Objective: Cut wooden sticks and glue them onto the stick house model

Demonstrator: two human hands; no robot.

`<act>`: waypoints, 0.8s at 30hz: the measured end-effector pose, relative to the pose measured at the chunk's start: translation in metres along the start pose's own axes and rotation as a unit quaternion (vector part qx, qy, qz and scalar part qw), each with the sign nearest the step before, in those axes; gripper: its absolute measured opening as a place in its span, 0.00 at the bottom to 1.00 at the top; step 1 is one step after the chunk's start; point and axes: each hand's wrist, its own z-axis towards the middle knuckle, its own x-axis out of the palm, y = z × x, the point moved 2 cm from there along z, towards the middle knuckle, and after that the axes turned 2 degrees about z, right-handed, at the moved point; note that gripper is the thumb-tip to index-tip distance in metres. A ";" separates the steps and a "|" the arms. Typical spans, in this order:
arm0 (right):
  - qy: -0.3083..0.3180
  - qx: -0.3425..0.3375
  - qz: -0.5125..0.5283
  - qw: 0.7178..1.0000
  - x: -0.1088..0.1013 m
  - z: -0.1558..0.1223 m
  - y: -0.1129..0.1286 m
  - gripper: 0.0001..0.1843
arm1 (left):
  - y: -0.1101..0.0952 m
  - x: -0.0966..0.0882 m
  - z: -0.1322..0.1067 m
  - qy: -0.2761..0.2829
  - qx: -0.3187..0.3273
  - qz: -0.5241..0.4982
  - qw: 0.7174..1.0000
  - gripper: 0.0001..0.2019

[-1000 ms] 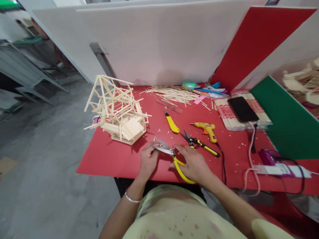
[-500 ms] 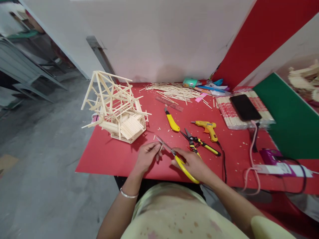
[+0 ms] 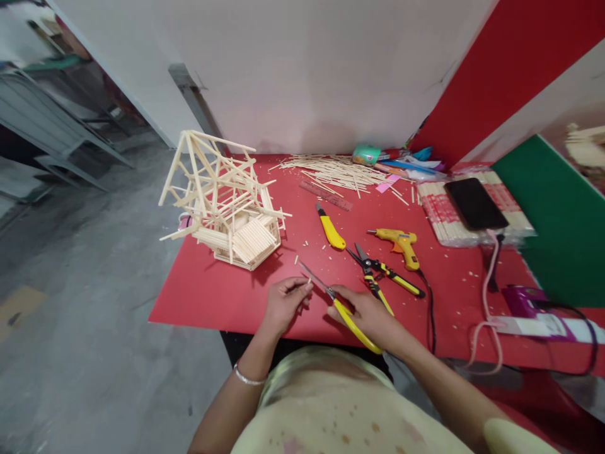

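My right hand [image 3: 368,315] grips yellow-handled scissors [image 3: 331,296], their blades closed and pointing up-left over the red table [image 3: 208,296]. My left hand [image 3: 283,302] is pinched just left of the blades, holding a small thin stick piece that is barely visible at the fingertips. A model house of pale sticks [image 3: 227,208] stands on the table's left part, beyond my left hand.
A yellow utility knife [image 3: 329,231], black-and-yellow snips [image 3: 378,277], a yellow glue gun [image 3: 399,243] with black cord, a ruler and a pile of loose sticks [image 3: 331,171] lie farther back. A phone [image 3: 475,203] rests on stick bundles at right. White, red and green boards surround the table.
The scissors' blades have closed and swung from pointing left to pointing up-left. My left hand has drawn back a little toward me, still pinched. The view shifted slightly.
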 end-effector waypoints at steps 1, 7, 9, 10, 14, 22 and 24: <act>0.006 -0.002 -0.006 1.000 0.000 -0.001 0.001 0.26 | 0.002 0.000 -0.002 -0.006 0.001 0.000 1.000 0.17; -0.001 0.004 -0.075 0.997 -0.002 -0.001 0.005 0.25 | 0.006 -0.004 -0.001 -0.034 0.027 0.031 0.999 0.16; -0.011 0.011 -0.094 0.995 -0.002 0.001 0.008 0.26 | 0.002 -0.006 0.003 -0.050 0.045 0.049 0.997 0.15; -0.014 0.012 -0.096 0.995 -0.002 0.002 0.009 0.25 | -0.001 -0.006 0.005 -0.053 0.052 0.055 0.996 0.14; -0.021 0.003 -0.096 0.995 0.001 0.003 0.010 0.25 | -0.012 -0.006 0.006 -0.052 0.086 0.061 0.993 0.13; -0.024 -0.016 -0.131 0.991 0.002 0.000 0.008 0.30 | -0.025 -0.004 0.001 -0.035 0.178 0.135 0.974 0.07; -0.021 -0.019 -0.123 0.992 0.001 -0.001 0.010 0.29 | -0.027 -0.004 0.000 -0.034 0.210 0.172 0.962 0.07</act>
